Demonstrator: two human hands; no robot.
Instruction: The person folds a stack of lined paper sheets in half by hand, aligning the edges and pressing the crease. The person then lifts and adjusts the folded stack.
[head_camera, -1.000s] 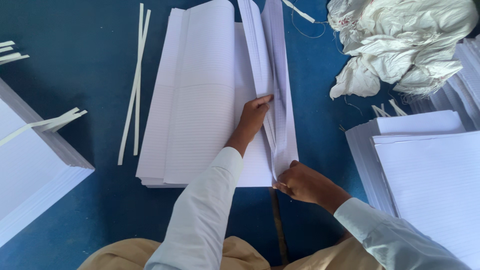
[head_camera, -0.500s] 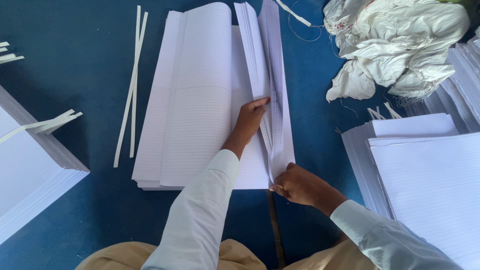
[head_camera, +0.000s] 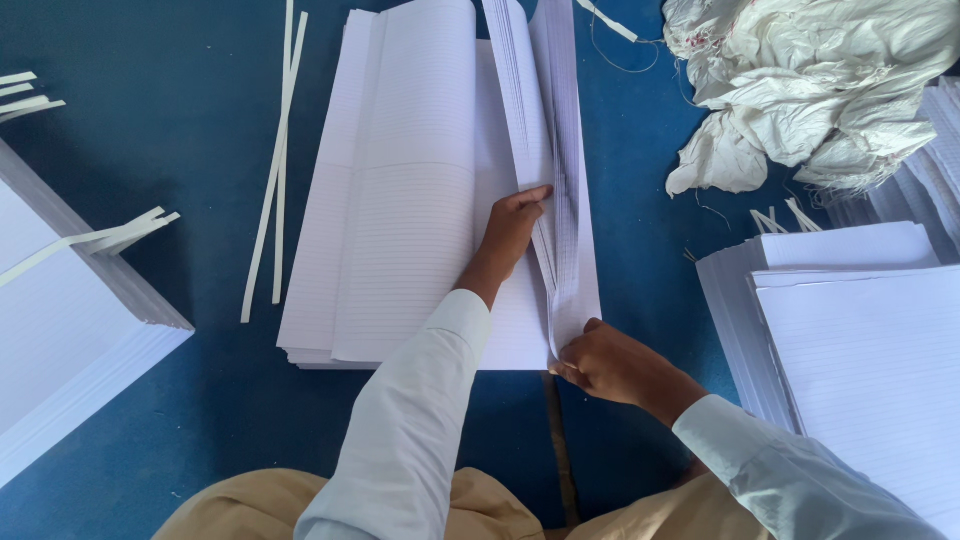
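Spreading across the whole view, the blue worktop (head_camera: 180, 130) carries everything, and near its middle lies the big stack (head_camera: 400, 200) of ruled white sheets, its long axis running from the near edge toward the far edge. Along the left edge sits a second ream (head_camera: 60, 330) with a paper strap across it, and toward the right edge two more piles (head_camera: 850, 340) overlap each other; in the far right corner lies a crumpled white wrapper (head_camera: 820, 80). Two long paper strips (head_camera: 278, 170) lie just left of the stack, parallel to it. On the stack's right side a bundle of sheets (head_camera: 545, 130) stands lifted on edge, fanned slightly, also running near to far. The left hand (head_camera: 512, 228) lies flat with fingers straight, slid in under that bundle from the left and touching it, pressing on the sheets below; it grips nothing. The right hand (head_camera: 615, 365) sits at the bundle's near end, by the stack's near right corner, fingers curled and pinched closed on the bundle's bottom corner. So the bundle lies just right of the left hand and rises away from the right hand toward the far edge, between the two hands; the right hand is the one with a hold on it, and the left hand only touches its side.
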